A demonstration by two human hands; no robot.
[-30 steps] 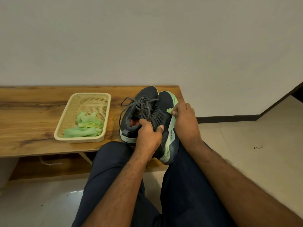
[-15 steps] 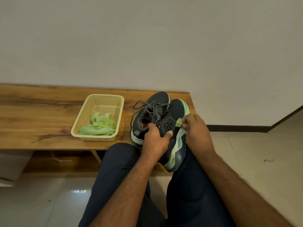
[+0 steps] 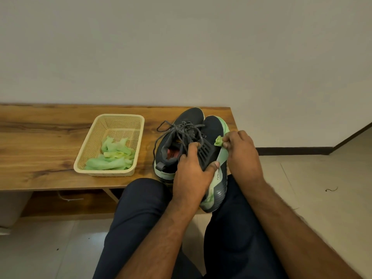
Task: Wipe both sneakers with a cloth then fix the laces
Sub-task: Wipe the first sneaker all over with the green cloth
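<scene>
Two dark sneakers with pale green soles lie side by side at the bench's right end. My left hand (image 3: pixel 193 174) grips the right sneaker (image 3: pixel 214 158) around its middle, thumb on the outer side, tilting it over my lap. My right hand (image 3: pixel 241 154) pinches a small bunched green cloth (image 3: pixel 218 140) against that sneaker's green sole edge. The left sneaker (image 3: pixel 177 141) rests on the bench with its grey laces (image 3: pixel 177 128) loose and spread.
A cream plastic basket (image 3: pixel 109 172) holding several green cloths (image 3: pixel 114 158) stands on the wooden bench (image 3: pixel 40 154), left of the sneakers. A wall rises behind the bench. Tiled floor lies to the right and below my dark-trousered knees.
My right hand and the cloth have slid slightly along the sole edge of the held sneaker. The camera has shifted, so the bench and basket sit further right in view.
</scene>
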